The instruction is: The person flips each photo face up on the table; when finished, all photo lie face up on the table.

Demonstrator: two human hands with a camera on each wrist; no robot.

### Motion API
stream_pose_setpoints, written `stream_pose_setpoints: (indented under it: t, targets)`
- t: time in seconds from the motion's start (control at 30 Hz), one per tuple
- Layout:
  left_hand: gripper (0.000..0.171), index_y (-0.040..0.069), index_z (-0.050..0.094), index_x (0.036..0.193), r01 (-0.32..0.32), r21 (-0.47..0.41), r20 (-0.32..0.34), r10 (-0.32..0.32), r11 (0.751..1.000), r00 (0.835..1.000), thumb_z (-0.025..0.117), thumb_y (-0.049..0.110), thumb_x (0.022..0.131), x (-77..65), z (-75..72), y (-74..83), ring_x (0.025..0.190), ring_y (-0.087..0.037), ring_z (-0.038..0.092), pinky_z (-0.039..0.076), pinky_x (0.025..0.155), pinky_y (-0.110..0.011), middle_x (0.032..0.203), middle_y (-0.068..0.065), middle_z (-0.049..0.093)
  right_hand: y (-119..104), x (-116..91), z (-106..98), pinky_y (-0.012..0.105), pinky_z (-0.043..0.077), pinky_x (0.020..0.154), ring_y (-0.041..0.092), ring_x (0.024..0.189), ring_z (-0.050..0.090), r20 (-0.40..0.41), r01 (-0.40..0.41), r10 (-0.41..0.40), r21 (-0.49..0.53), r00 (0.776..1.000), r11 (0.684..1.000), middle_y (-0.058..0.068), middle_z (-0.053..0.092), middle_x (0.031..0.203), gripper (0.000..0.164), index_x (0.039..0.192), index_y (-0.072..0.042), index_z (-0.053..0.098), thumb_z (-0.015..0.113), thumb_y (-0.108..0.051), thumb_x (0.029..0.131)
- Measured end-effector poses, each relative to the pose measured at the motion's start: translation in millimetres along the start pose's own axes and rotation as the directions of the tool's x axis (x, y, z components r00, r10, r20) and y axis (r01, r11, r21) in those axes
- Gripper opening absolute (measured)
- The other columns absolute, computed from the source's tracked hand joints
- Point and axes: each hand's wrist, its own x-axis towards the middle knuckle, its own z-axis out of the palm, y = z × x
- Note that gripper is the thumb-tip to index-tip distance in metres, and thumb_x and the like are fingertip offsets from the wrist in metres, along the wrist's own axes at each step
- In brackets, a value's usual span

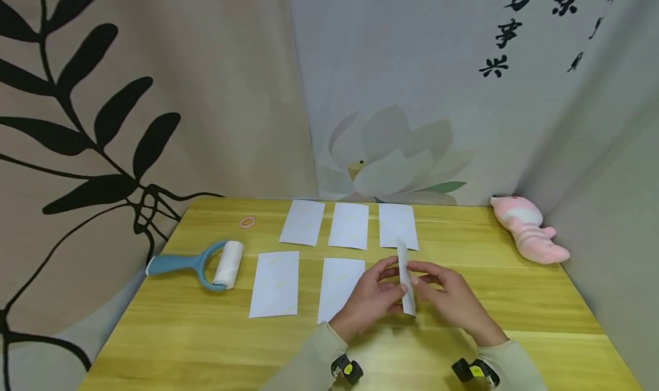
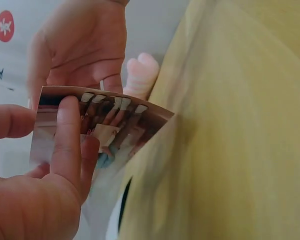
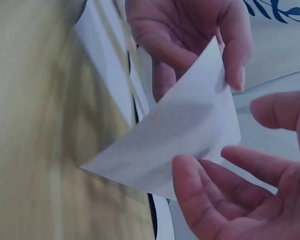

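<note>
A photo print (image 1: 405,282) stands on edge between the two hands, above the table. My left hand (image 1: 372,299) pinches it, fingers on the picture side (image 2: 105,117), which shows people's legs and pale shoes. Its white back (image 3: 185,115) faces my right hand (image 1: 453,299), whose fingertips touch or nearly touch it. In the right wrist view, that hand's thumb (image 3: 277,110) stands apart from the print. White paper rectangles with faint yellow marks lie near the hands: one (image 1: 340,282) partly under the left hand, another (image 1: 399,225) just behind the print.
More white rectangles (image 1: 275,285) lie in two rows on the wooden table (image 1: 201,339). To the left are a blue-handled lint roller (image 1: 229,265) and a pink ring (image 1: 247,222). A pink plush toy (image 1: 530,230) sits at the back right. Curtains (image 1: 237,93) hang behind.
</note>
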Motion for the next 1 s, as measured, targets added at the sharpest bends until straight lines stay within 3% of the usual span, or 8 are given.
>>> stream_pose_setpoints:
  t: [0.13, 0.33, 0.4, 0.53, 0.63, 0.8, 1.0]
  targets:
    - [0.060, 0.024, 0.051, 0.156, -0.033, 0.030, 0.014, 0.032, 0.999, 0.999, 0.072, 0.015, 0.100, -0.7, 0.5, 6.4, 0.123, -0.031, 0.069, 0.064, 0.085, -0.056, 0.152, -0.014, 0.057, -8.8, 2.7, -0.4, 0.037, 0.066, 0.079, 0.025, 0.111, 0.073, 0.003, -0.051, 0.051, 0.113, 0.999, 0.992, 0.020, 0.064, 0.146, 0.045, 0.146, -0.005, 0.062, 0.065, -0.027, 0.107]
    - [0.062, 0.034, 0.051, 0.156, -0.045, 0.162, 0.003, 0.045, 0.986, 0.999, 0.076, 0.030, 0.099, -2.9, 4.5, 12.6, 0.119, -0.018, 0.067, 0.065, 0.077, -0.034, 0.149, 0.001, 0.059, -23.9, 7.4, 0.7, 0.039, 0.066, 0.077, 0.028, 0.114, 0.074, -0.032, -0.115, 0.121, 0.154, 0.992, 0.981, 0.023, 0.065, 0.143, 0.058, 0.149, -0.002, 0.058, 0.068, -0.038, 0.105]
    - [0.061, 0.035, 0.052, 0.155, -0.069, 0.253, -0.007, 0.073, 0.965, 0.997, 0.076, 0.034, 0.099, -3.6, 6.3, 13.9, 0.117, -0.015, 0.067, 0.064, 0.078, -0.029, 0.148, 0.003, 0.060, -29.8, 9.4, 1.8, 0.038, 0.066, 0.076, 0.030, 0.114, 0.074, -0.043, -0.146, 0.154, 0.137, 0.987, 0.980, 0.023, 0.067, 0.139, 0.061, 0.149, -0.002, 0.058, 0.070, -0.039, 0.103]
    - [0.064, 0.029, 0.052, 0.155, -0.126, 0.438, -0.023, 0.152, 0.890, 0.988, 0.077, 0.039, 0.097, -3.8, 11.4, 12.4, 0.111, -0.013, 0.066, 0.058, 0.080, -0.022, 0.145, -0.002, 0.060, -37.7, 12.2, 5.6, 0.034, 0.065, 0.076, 0.031, 0.113, 0.075, -0.082, -0.181, 0.184, 0.047, 0.980, 0.982, 0.021, 0.072, 0.129, 0.056, 0.144, 0.000, 0.062, 0.073, -0.033, 0.101]
    - [0.067, 0.022, 0.053, 0.155, -0.140, 0.498, -0.039, 0.184, 0.856, 0.982, 0.078, 0.039, 0.095, -3.6, 15.1, 9.5, 0.105, -0.010, 0.064, 0.055, 0.080, -0.021, 0.140, -0.007, 0.059, -37.3, 12.7, 8.4, 0.031, 0.064, 0.076, 0.032, 0.112, 0.075, -0.107, -0.169, 0.168, -0.002, 0.980, 0.986, 0.022, 0.074, 0.124, 0.046, 0.139, 0.003, 0.066, 0.072, -0.022, 0.100]
    - [0.068, 0.021, 0.055, 0.153, -0.132, 0.518, -0.055, 0.187, 0.845, 0.981, 0.080, 0.039, 0.092, -3.9, 17.3, 10.4, 0.102, -0.007, 0.061, 0.054, 0.079, -0.021, 0.137, -0.007, 0.060, -36.7, 12.5, 9.6, 0.028, 0.063, 0.072, 0.028, 0.105, 0.077, -0.126, -0.164, 0.158, -0.038, 0.979, 0.986, 0.022, 0.076, 0.120, 0.042, 0.137, 0.005, 0.067, 0.069, -0.014, 0.100]
    - [0.063, 0.024, 0.058, 0.150, -0.104, 0.514, -0.048, 0.150, 0.852, 0.988, 0.079, 0.042, 0.094, -5.3, 11.4, 16.1, 0.105, -0.009, 0.062, 0.055, 0.078, -0.022, 0.138, -0.003, 0.057, -40.6, 11.6, 8.0, 0.029, 0.064, 0.069, 0.026, 0.100, 0.077, -0.121, -0.164, 0.161, -0.019, 0.980, 0.986, 0.024, 0.075, 0.121, 0.043, 0.138, 0.006, 0.066, 0.068, -0.014, 0.101]
